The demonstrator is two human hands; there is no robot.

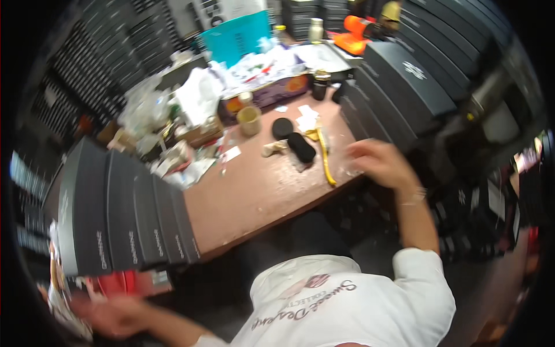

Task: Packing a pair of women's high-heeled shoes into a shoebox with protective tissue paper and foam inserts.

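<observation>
My right hand [381, 165] hovers over the right front edge of the brown table [254, 199]. It is blurred, but its fingers reach loosely apart with nothing seen in them. Nearest to it lies a yellow-handled tool [325, 156], with two black brush-like pads [301, 147] and a crumpled beige cloth [274, 148] to its left. Low at the far left, my left hand [107, 314] is smeared by motion beside a red item [118, 283], below a stack of dark boxes [133, 211]. Whether its fingers hold anything cannot be made out.
More dark boxes [399, 87] are piled on the table's right side. A roll of tape [249, 120], a dark jar [320, 85] and a purple carton [266, 94] full of crumpled paper stand toward the back. Plastic bags [144, 107] clutter the left rear. An orange tool [354, 36] sits behind.
</observation>
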